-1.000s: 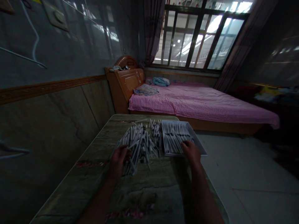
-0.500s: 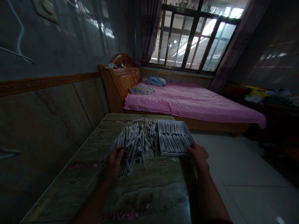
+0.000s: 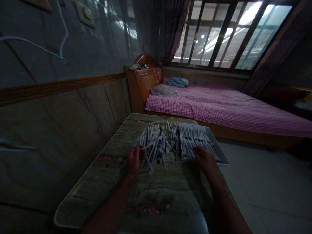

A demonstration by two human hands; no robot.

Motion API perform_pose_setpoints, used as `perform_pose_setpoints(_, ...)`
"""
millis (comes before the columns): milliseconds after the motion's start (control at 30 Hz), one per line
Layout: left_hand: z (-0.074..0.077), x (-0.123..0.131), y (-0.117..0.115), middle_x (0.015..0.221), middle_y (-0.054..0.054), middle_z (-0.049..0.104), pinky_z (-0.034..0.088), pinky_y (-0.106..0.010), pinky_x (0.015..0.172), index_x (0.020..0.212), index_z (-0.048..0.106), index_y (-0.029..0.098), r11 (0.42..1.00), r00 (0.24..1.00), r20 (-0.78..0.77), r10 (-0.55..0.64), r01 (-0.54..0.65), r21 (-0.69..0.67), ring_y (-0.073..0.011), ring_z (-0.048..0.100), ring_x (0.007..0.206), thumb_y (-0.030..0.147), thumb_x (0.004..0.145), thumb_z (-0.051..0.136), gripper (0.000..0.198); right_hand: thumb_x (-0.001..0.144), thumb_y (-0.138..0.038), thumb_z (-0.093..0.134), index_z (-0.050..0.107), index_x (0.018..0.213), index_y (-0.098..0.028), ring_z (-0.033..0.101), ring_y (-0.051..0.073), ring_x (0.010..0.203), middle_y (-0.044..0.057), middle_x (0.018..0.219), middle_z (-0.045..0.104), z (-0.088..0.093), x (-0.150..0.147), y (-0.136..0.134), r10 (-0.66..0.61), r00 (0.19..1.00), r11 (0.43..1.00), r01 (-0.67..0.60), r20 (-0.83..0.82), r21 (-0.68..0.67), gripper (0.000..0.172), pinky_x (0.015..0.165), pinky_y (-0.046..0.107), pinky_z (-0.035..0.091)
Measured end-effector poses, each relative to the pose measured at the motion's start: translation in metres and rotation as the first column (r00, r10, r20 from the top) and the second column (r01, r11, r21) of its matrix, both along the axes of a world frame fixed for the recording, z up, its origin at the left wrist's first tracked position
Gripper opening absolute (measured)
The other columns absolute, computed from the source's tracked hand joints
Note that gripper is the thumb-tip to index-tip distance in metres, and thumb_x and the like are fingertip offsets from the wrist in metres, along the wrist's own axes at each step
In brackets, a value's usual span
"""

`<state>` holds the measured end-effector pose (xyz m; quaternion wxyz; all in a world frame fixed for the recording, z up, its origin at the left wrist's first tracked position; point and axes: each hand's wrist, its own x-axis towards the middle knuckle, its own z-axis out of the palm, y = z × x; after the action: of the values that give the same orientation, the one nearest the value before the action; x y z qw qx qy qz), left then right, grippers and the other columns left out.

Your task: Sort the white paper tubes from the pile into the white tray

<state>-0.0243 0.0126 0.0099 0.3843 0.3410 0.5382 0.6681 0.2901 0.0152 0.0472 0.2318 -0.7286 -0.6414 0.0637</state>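
Observation:
A loose pile of slim white pen-like sticks (image 3: 156,143) lies on the table. My left hand (image 3: 134,160) is at the pile's near left side, thumb and fingers pinched together; what is between them is too dark to make out. Beside the pile, a shallow white tray (image 3: 223,157) holds similar sticks, laid side by side in two rows. Over the tray's near side is my right hand (image 3: 206,159), its fingers curled down at the front row. Its fingertips are dark, and whether they grip a stick is hidden.
The marble-patterned table (image 3: 156,188) has a rounded pale edge. Beyond it stands a bed (image 3: 219,104) with a pink checked sheet and a wooden headboard (image 3: 143,81). A tiled wall (image 3: 85,120) runs along the left, with white wire (image 3: 64,32) on it. Tiled floor (image 3: 246,175) lies to the right.
My right hand has moved from the tray's near right corner leftward, over the sticks in it. My left hand stays by the pile. The view has turned left.

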Motion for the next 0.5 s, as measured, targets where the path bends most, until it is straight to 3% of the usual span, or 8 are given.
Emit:
perform_pose_setpoints(100,0.000,0.001,0.000,0.062,-0.001,0.066,0.046,-0.023,0.049,0.086,0.063,0.017,1.000,1.000,-0.013,0.009,-0.009,0.003,-0.0139,0.063,0.051,0.055,0.077,0.059,0.040,0.088,-0.024,0.051,0.072,0.100,-0.020,0.067,0.019,0.091,0.006,0.099,0.073,0.000,-0.058,-0.009,0.285,0.948,0.955,-0.294,-0.138,-0.045,0.024,0.074,0.026,0.045)
perform_pose_setpoints(200,0.001,0.000,0.000,0.060,0.000,0.064,0.044,-0.022,0.047,0.085,0.063,0.017,1.000,1.000,-0.015,0.023,-0.023,0.012,-0.0129,0.060,0.049,0.055,0.077,0.058,0.039,0.089,-0.030,0.055,0.070,0.093,-0.020,0.067,0.018,0.082,0.005,0.092,0.073,-0.002,-0.113,-0.026,0.434,0.895,0.886,-0.445,-0.101,-0.129,0.019,0.067,0.024,0.042)
perform_pose_setpoints(333,0.000,-0.001,0.000,0.058,0.000,0.063,0.043,-0.021,0.045,0.082,0.063,0.017,0.999,0.999,-0.020,0.038,-0.038,0.009,-0.0122,0.058,0.048,0.056,0.077,0.058,0.039,0.089,-0.043,0.058,0.068,0.096,-0.020,0.068,0.020,0.082,0.007,0.098,0.072,-0.009,-0.155,-0.042,0.509,0.858,0.850,-0.488,0.069,-0.199,0.025,0.065,0.026,0.041)
perform_pose_setpoints(500,-0.003,-0.003,0.003,0.058,0.000,0.063,0.042,-0.021,0.045,0.083,0.063,0.017,1.000,1.000,-0.013,0.027,-0.027,0.002,-0.0127,0.058,0.049,0.057,0.077,0.058,0.041,0.089,-0.039,0.054,0.067,0.099,-0.018,0.069,0.024,0.084,0.011,0.101,0.072,-0.019,-0.168,-0.040,0.501,0.852,0.856,-0.461,0.154,-0.234,0.026,0.064,0.029,0.042)
